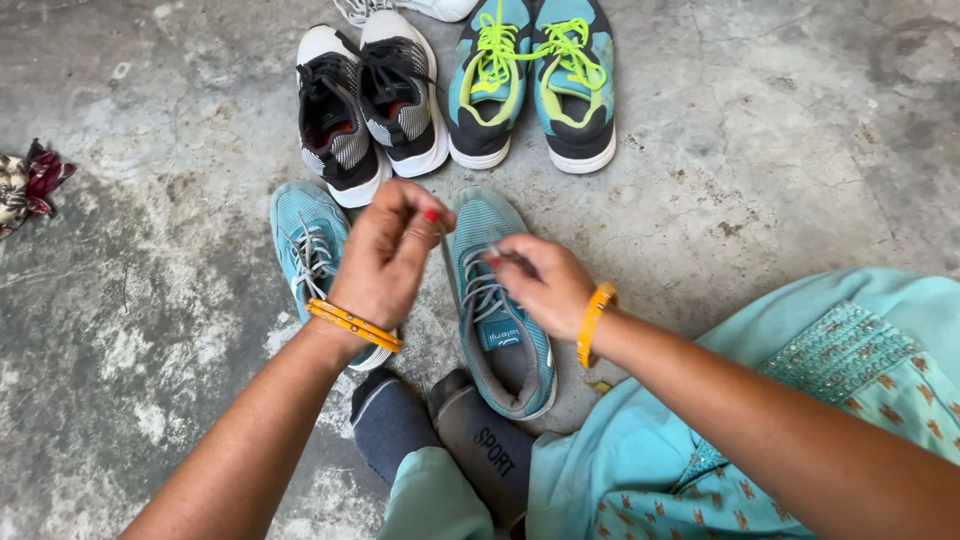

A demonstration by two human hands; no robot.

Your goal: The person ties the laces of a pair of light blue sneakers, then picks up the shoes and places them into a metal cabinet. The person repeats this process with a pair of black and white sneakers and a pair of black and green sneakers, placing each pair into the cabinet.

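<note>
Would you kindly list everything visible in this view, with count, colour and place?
Light blue mesh sneakers: two, grey laces, on the floor under the hands.
Black-and-white sneakers: two, top centre.
Teal sneakers with neon yellow laces: two, top right of centre.
White shoe: one, partly cut off at top edge.
Patterned dark red cloth: one, left edge.
Grey concrete floor: under everything.
Grey socks: two, on the person's feet, bottom centre.
Left hand: fingers pinched, orange bangles.
Right hand: on the right sneaker's laces, orange bangle.

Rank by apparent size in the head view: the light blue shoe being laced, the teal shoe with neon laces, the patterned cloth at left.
1. Light blue shoe, though nearest the camera.
2. Teal shoe, partly cropped.
3. Patterned cloth, also cropped.
</note>
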